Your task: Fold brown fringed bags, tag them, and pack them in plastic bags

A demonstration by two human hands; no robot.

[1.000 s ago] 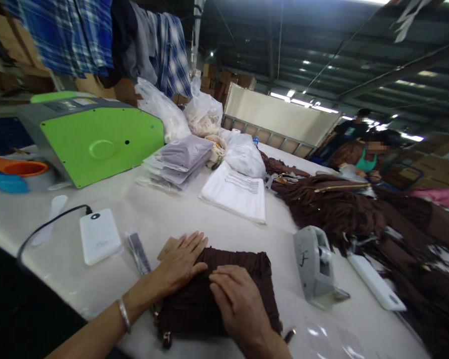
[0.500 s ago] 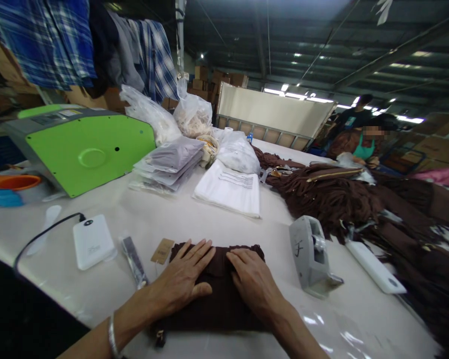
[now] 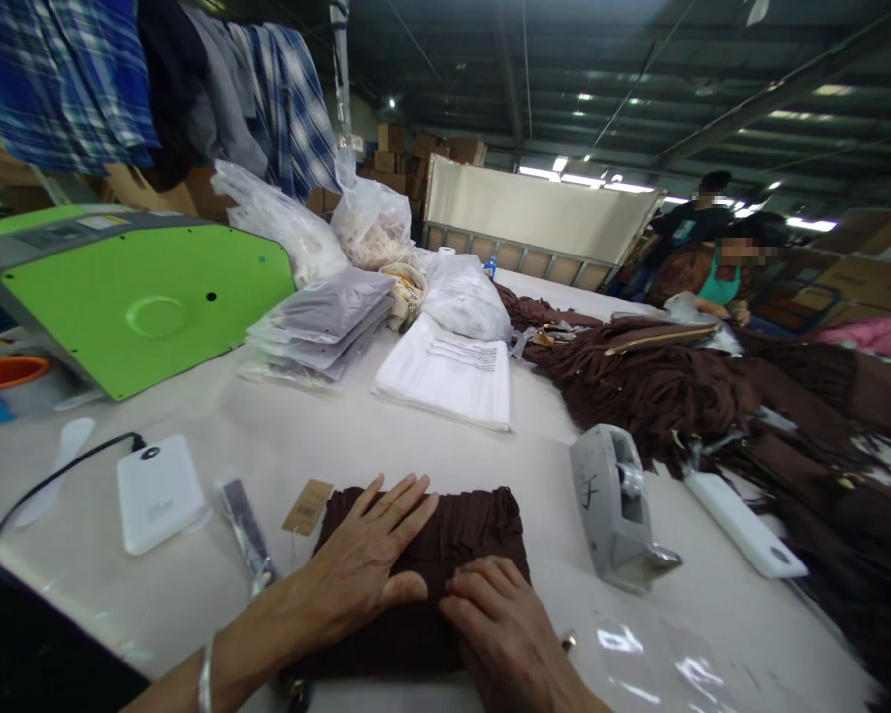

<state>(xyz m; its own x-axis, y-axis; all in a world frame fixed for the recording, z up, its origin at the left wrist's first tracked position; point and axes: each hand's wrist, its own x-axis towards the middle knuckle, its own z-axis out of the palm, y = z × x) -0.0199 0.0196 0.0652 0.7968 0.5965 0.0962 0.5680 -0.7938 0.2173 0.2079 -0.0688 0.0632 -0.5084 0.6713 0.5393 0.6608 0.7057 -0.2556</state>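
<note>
A folded dark brown garment lies on the table right in front of me, its gathered edge facing away. My left hand rests flat on its left part with the fingers spread and the thumb out. On the lower right part lies my right hand, palm down, its fingers bent and close together; whether they pinch any cloth is hidden. A brown paper tag sticks out at the garment's upper left corner. Small metal bits show at the garment's lower left and beside my right hand.
A tape dispenser stands right of the garment, before a brown garment pile. On the left are a white power bank and a green machine. White bags and packed grey garments lie behind. Two people are at the back right.
My right hand has slid from the garment's far edge down toward me, and its fingers have bent. My left hand stays spread on the cloth. The view has shifted slightly.
</note>
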